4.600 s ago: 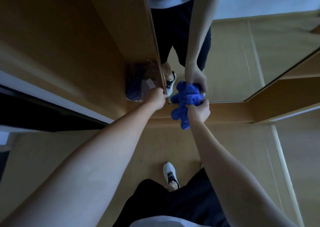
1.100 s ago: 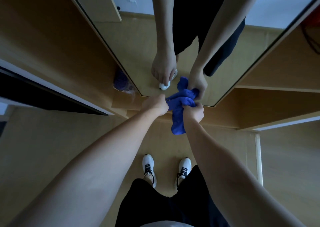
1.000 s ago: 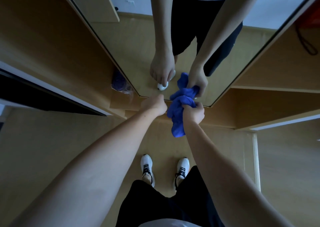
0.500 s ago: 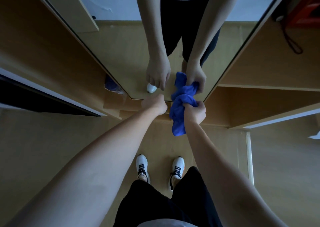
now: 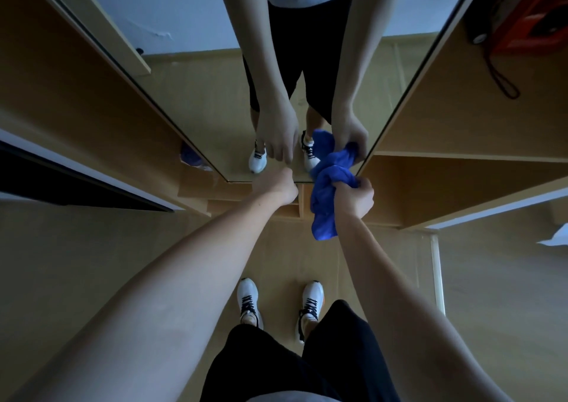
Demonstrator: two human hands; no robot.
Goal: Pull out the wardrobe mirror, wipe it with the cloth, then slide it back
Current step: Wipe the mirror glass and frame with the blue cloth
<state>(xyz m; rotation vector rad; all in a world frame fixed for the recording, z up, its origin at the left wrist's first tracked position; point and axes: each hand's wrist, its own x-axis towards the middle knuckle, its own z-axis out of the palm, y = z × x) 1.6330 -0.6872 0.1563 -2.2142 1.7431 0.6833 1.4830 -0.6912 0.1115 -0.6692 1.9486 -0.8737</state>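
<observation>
The tall wardrobe mirror (image 5: 199,109) faces me and reflects my arms, black shorts and white shoes. My left hand (image 5: 276,188) is closed at the middle of the mirror's bottom edge, fingers curled against it. My right hand (image 5: 353,198) grips a bunched blue cloth (image 5: 322,211) just to the right, at the mirror's lower right corner. The top of the cloth touches the glass and its tail hangs below my fist.
Wooden wardrobe shelves (image 5: 445,186) stand open to the right of the mirror, with a red object and black cord (image 5: 528,23) higher up. A wooden panel (image 5: 76,94) flanks the left. A purple bag (image 5: 190,157) peeks from behind the mirror. My shoes (image 5: 249,303) stand on the wooden floor.
The mirror has turned from nearly edge-on to facing me squarely. My left hand went from its side edge to its bottom edge. My right hand kept hold of the cloth.
</observation>
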